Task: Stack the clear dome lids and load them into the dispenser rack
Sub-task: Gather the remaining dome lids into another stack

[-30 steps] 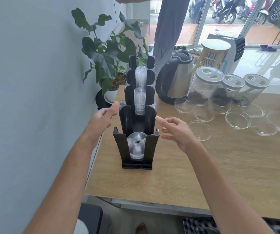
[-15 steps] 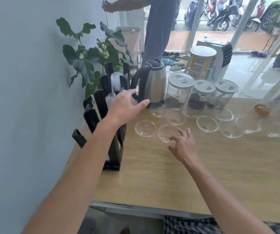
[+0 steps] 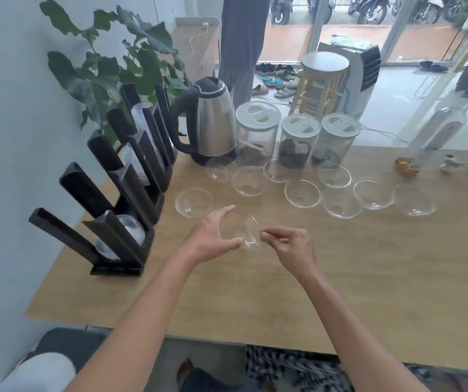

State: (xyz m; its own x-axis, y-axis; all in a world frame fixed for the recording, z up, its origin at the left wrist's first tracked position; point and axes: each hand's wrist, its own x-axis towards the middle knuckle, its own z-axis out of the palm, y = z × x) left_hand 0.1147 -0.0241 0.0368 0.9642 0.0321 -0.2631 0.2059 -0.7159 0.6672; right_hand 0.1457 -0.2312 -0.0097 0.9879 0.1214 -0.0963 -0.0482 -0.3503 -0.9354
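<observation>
A clear dome lid [image 3: 248, 236] is held just above the wooden table [image 3: 368, 278], between my two hands. My right hand [image 3: 292, 247] pinches its right rim with thumb and forefinger. Beside the lid's left edge my left hand [image 3: 213, 239] is cupped with fingers apart; whether it touches the lid I cannot tell. Several more clear dome lids lie rim up on the table, among them one [image 3: 193, 203] just beyond my left hand and one [image 3: 302, 192] farther right. The black dispenser rack [image 3: 86, 190] stands along the wall at left, with clear lids in its front slot [image 3: 131, 230].
A steel kettle [image 3: 213, 123] and three lidded jars [image 3: 257, 128] stand behind the loose lids. A leafy plant [image 3: 108, 69] is behind the rack. A tall bottle [image 3: 439, 131] stands at the right. A person's legs [image 3: 241, 38] are beyond the table.
My left hand has left the rack and come down to the table centre. My right hand has picked a lid up off the table. The view has swung right.
</observation>
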